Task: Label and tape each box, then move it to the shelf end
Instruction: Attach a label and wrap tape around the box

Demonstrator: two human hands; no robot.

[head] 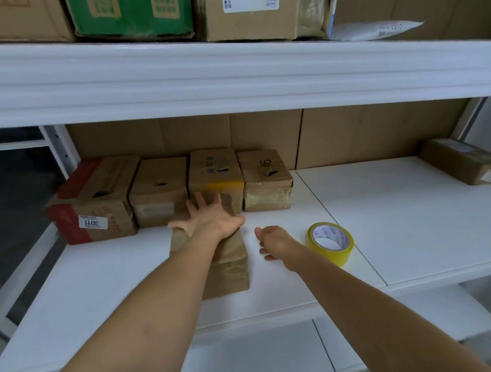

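On the white shelf, the left hand lies flat with fingers spread on top of a long tape-wrapped brown box, whose far end meets a row of four cardboard boxes at the back left. The leftmost of these, a red-banded box, carries a white label reading 3011 upside down. The right hand hovers with loosely curled fingers just right of the long box, near a roll of yellowish packing tape standing tilted, and another labelled box sits far right.
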